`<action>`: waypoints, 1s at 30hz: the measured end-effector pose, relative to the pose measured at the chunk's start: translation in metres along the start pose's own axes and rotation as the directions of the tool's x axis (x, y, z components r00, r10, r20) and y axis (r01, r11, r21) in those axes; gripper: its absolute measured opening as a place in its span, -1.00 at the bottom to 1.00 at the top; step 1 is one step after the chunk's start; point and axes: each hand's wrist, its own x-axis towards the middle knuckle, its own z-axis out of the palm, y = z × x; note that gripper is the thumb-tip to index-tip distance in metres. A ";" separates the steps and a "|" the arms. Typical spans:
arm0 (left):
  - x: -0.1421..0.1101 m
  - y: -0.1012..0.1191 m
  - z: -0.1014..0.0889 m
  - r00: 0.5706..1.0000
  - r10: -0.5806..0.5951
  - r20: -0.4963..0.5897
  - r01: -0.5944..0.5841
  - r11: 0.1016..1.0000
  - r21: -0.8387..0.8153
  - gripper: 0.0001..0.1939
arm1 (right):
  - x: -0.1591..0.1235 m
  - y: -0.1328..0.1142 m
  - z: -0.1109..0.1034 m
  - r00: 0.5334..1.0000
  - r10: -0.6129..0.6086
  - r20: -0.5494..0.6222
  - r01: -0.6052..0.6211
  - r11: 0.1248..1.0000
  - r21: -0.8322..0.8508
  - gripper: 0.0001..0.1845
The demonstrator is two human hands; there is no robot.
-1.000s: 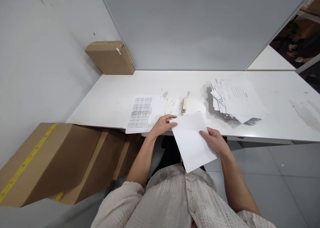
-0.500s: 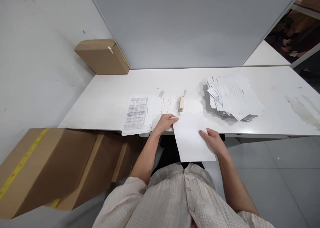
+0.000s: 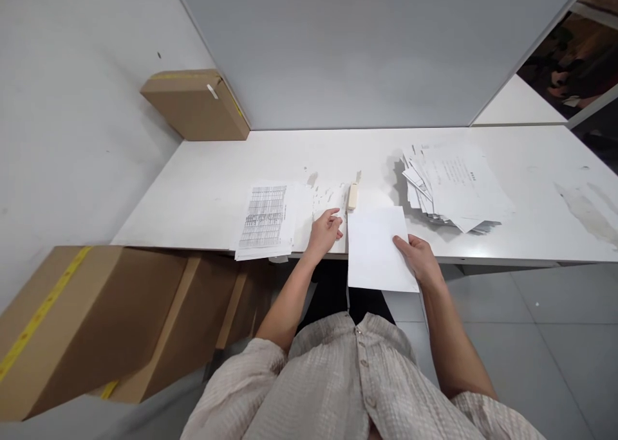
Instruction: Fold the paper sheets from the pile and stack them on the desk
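Observation:
My right hand (image 3: 419, 256) grips the right edge of a blank white sheet of paper (image 3: 379, 250), thumb on top and fingers beneath. The sheet's far part lies over the table edge and its near part juts out over my lap. Just left of the sheet, my left hand (image 3: 325, 234) hovers with fingers loosely bent and apart, holding nothing. Beyond the sheet's far left corner sits a small cream stapler-like block (image 3: 353, 197). To the left lies a stack of printed sheets with a table on top (image 3: 264, 218).
A messy pile of printed papers (image 3: 456, 186) lies on the right of the white table (image 3: 212, 183). One cardboard box (image 3: 196, 105) stands in the back left corner; large boxes (image 3: 111, 318) are below on the left. A grey panel (image 3: 367, 47) rises behind.
My left hand has let go of the sheet's left edge and its fingers have spread. My right hand has shifted the sheet slightly right and farther onto the table.

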 end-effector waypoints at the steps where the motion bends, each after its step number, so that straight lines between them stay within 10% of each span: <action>1: 0.002 -0.001 0.000 0.998 0.062 -0.008 -0.062 0.997 0.040 -0.62 | 0.001 0.000 0.001 1.000 -0.001 -0.004 0.001 1.000 -0.003 -0.79; 7: 0.020 -0.008 0.004 0.897 0.431 0.096 -0.431 0.808 0.401 -0.53 | 0.006 0.001 0.003 1.000 -0.010 -0.015 0.010 1.000 -0.008 -0.78; 21: 0.020 0.001 0.011 0.938 0.302 0.172 -0.327 0.599 0.731 -0.40 | 0.007 0.003 0.002 1.000 -0.004 0.000 0.004 0.999 -0.050 -0.73; 30: 0.018 -0.012 0.011 0.910 0.405 0.084 -0.366 0.696 0.618 -0.43 | -0.021 -0.005 -0.012 0.999 0.031 0.016 -0.029 0.996 -0.080 -0.69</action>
